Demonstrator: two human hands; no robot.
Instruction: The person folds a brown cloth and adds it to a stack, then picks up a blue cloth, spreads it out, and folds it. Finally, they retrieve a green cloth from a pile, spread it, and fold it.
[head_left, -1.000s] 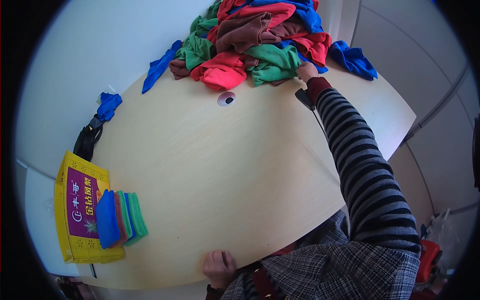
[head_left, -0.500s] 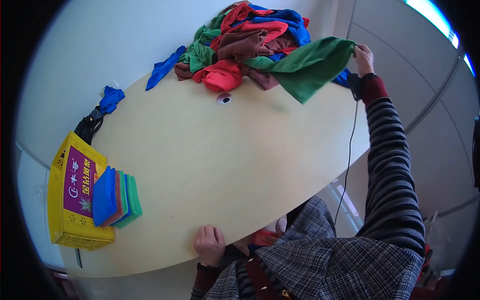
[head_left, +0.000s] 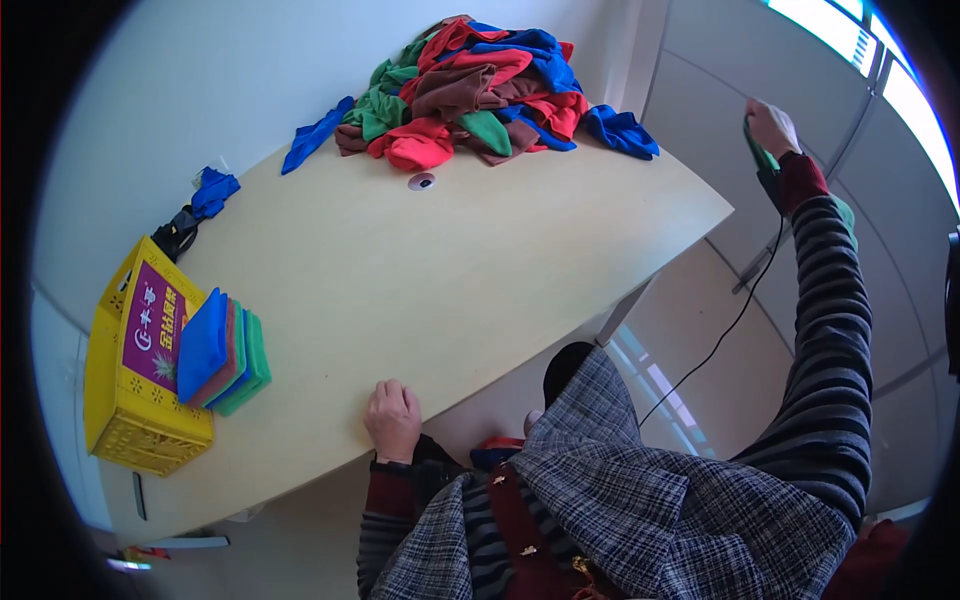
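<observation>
- Head view: the right hand [head_left: 770,125] is raised out to the person's right, well clear of the surface [head_left: 480,270], with its fingers closed around a green cloth [head_left: 762,158]. Most of that cloth hangs hidden behind the hand and the striped sleeve [head_left: 830,330], with a sliver of green showing past the sleeve lower down.
- The left hand [head_left: 393,420] rests at the near edge of the surface, fingers loosely curled and laid on the wood; it holds nothing.
- A heap of mixed cloths [head_left: 480,95] in red, blue, green and brown sits at the far end, with a loose blue cloth [head_left: 620,132] at its right side and another blue cloth [head_left: 315,145] trailing to its left.
- At the left edge a yellow crate [head_left: 130,400] carries a neat stack of folded cloths [head_left: 222,350], blue on top, then reddish and green layers.
- A thin black cable [head_left: 720,335] runs down from the right wrist toward the body.
- Step in hand, as I read it: one cloth has been picked out of the heap and is being carried off for folding.
- The next move seems to call for bringing the green cloth down over the bare middle of the surface and freeing the left hand to catch a second corner, so it can be spread flat.
- The hanging part may drag across the edge on the way in.
</observation>
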